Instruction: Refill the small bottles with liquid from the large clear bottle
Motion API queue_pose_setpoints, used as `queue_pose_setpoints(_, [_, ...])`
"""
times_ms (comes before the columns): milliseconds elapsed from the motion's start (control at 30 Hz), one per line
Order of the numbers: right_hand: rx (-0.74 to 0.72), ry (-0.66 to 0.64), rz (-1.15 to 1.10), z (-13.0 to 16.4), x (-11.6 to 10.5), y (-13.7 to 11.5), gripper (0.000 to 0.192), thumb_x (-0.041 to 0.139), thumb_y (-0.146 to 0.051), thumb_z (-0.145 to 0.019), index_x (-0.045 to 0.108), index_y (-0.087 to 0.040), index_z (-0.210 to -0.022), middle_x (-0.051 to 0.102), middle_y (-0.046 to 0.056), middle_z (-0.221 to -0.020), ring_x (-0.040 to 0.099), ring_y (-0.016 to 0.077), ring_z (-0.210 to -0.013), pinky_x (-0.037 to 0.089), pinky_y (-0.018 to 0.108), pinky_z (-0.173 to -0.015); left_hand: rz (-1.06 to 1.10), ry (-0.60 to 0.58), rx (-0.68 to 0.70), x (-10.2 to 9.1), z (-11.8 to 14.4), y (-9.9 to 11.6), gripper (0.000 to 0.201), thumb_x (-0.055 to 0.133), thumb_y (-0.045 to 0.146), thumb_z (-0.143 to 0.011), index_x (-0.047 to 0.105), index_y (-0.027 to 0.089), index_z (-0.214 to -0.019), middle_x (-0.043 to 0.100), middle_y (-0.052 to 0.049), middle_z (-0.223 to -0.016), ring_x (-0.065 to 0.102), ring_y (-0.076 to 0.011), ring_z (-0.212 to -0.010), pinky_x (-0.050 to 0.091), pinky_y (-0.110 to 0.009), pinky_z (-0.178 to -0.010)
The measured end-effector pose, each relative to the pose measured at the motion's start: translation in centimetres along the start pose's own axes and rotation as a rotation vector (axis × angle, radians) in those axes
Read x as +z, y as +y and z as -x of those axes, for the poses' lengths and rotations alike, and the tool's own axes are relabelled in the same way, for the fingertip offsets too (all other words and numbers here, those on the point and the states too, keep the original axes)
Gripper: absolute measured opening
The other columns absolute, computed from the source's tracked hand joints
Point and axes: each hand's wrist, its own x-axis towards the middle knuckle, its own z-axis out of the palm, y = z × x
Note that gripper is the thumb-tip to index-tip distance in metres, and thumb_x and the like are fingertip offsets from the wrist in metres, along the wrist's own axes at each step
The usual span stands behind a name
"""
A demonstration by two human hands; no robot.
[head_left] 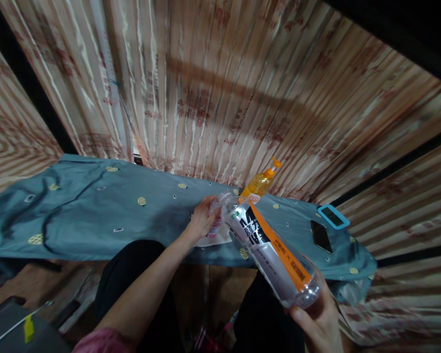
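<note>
Gripping the base of a large clear bottle (pixel 272 250) with an orange label, your right hand (pixel 321 323) tilts it neck-down toward a small bottle (pixel 217 215) that your left hand (pixel 202 220) clasps, standing on white paper (pixel 220 239) at the near edge of the blue-clothed surface (pixel 95 215). An orange pump bottle (pixel 260 184) stands behind.

The left hand (pixel 202 220) sits near the frame's centre, forearm bare and stretched forward from the lower left, fingers curled in a closed grip. The right hand (pixel 321 321) shows at the lower right edge, palm up, fingers wrapped in a grip.
</note>
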Motion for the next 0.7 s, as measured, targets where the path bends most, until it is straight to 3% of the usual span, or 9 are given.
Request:
queue_pose_setpoints(167, [-0.030,0.013,0.025,0.1,0.1,0.2,0.101,0.089,-0.063,-0.055,0.049,-0.023,-0.138,0.055,0.009,-0.144,0.050,0.0321,-0.134,0.037,0.036,-0.108,0.004,0.032,-0.017,0.1,0.1,0.2,0.056,0.038,0.059,-0.097,0.067,0.016,-0.118,0.073,-0.014,-0.116,0.067,-0.0306,-0.113,0.052,-0.043,-0.102])
queue_pose_setpoints(267, [-0.086,0.025,0.043,-0.1,-0.2,0.6,0.095,0.088,-0.062,-0.060,0.052,-0.021,-0.138,0.061,0.007,-0.140,0.058,0.0255,-0.128,0.042,0.029,-0.105,0.011,0.032,-0.024,0.2,0.0,0.3,0.054,0.039,0.058,-0.097,0.067,0.018,-0.117,0.073,-0.013,-0.117,0.067,-0.0300,-0.113,0.052,-0.043,-0.101])
queue_pose_setpoints(400, [-0.226,-0.068,0.051,-0.6,-1.2,1.9,0.081,0.087,-0.050,-0.067,0.057,-0.023,-0.138,0.069,0.004,-0.132,0.068,0.0213,-0.117,0.052,0.022,-0.093,0.016,0.041,-0.051,0.2,-0.1,0.4,0.051,0.041,0.058,-0.098,0.068,0.019,-0.116,0.074,-0.011,-0.115,0.067,-0.0292,-0.112,0.052,-0.042,-0.101])
queue_pose_setpoints(700, [-0.203,-0.111,0.005,-1.0,-2.3,3.6,0.084,0.086,-0.042,-0.070,0.053,-0.023,-0.145,0.066,0.006,-0.138,0.067,0.0217,-0.122,0.052,0.019,-0.095,0.002,0.065,-0.053,0.5,-0.1,0.2,0.051,0.042,0.057,-0.099,0.068,0.017,-0.115,0.074,-0.012,-0.113,0.068,-0.0289,-0.110,0.053,-0.042,-0.099])
